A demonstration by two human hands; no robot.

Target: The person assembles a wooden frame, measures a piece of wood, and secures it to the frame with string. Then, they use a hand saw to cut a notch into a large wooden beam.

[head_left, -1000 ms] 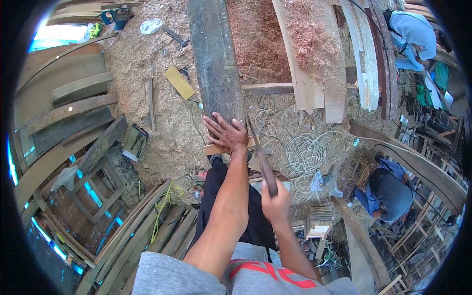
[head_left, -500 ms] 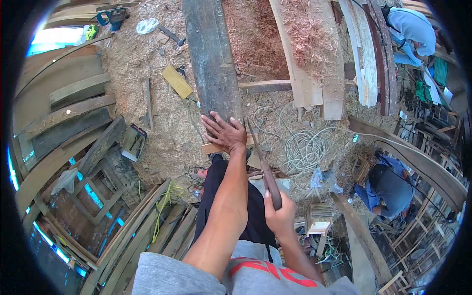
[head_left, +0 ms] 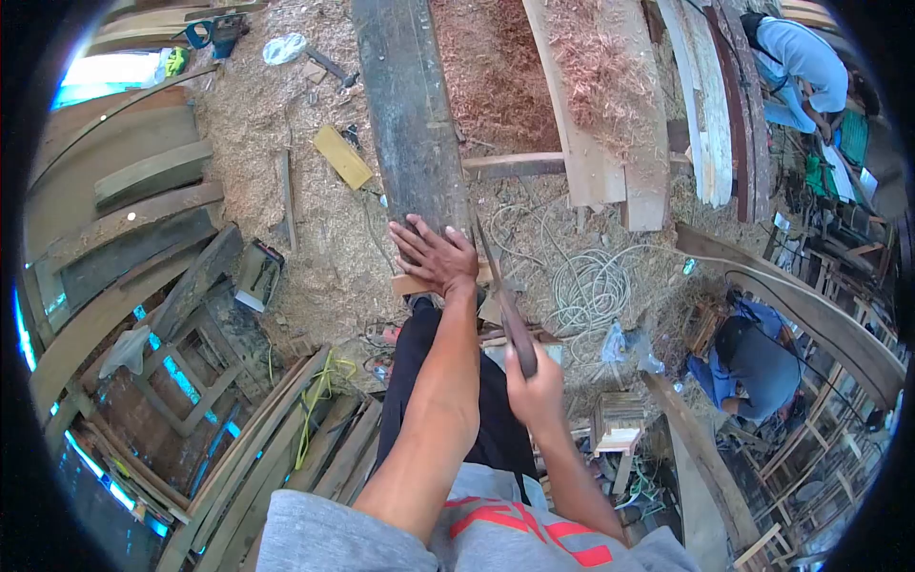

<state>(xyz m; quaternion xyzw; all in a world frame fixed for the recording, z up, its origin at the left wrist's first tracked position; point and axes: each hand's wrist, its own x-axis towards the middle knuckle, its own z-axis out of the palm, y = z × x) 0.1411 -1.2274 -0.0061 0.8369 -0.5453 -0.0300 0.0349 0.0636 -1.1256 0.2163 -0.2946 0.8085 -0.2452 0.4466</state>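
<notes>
My left hand lies flat with fingers spread on the near end of a long dark plank. In my right hand is the brown handle of a handsaw, fingers wrapped around it. Its narrow blade runs forward and slightly left, edge-on to me, right at the plank's right edge near my left fingertips. Under the plank's near end, a pale wood piece sticks out to the left beside my left hand.
Sawdust covers the ground. A coiled pale cord lies right of the saw, and a yellowish block left of the plank. Shavings-covered boards lie further right. Two people, one bent over and one crouching, are at the right.
My right hand and the saw have moved forward and slightly left along the plank's edge. My left hand has stayed in place on the plank.
</notes>
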